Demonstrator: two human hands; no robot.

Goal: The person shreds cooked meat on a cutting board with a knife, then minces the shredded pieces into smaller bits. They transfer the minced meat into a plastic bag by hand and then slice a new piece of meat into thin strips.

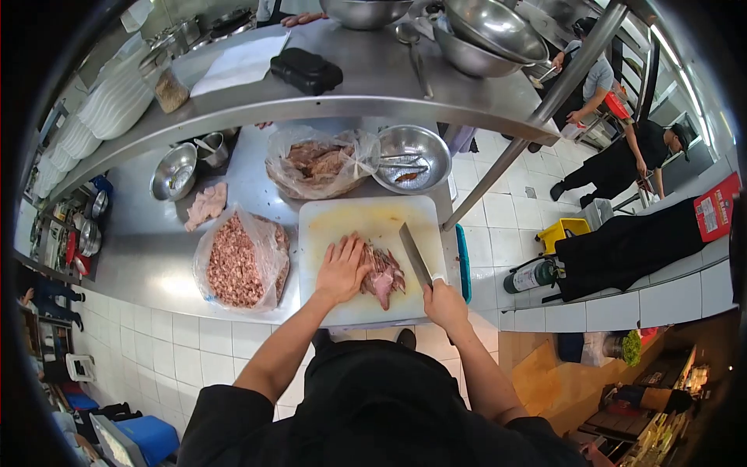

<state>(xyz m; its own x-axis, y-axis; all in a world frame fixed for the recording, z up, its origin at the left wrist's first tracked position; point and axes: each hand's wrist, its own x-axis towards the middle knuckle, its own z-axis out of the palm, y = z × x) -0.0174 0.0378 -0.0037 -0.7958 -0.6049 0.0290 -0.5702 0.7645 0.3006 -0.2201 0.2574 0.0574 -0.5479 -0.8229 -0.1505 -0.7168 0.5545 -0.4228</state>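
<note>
My left hand (342, 268) presses flat on a piece of raw pink meat (384, 276) lying on a white cutting board (366, 222) at the counter's near edge. My right hand (445, 303) grips the handle of a cleaver (415, 255), its blade angled up and away just right of the meat. A clear bag of minced meat (237, 265) lies left of the board. Behind the board sit a bag of meat chunks (319, 163) and a steel bowl (412, 156) holding tongs.
A steel shelf (342, 93) overhangs the counter, carrying bowls, a black case and stacked white plates (117, 101). Raw pale meat pieces (206, 204) and a small steel bowl (173, 173) sit at the back left. Two people work at the far right.
</note>
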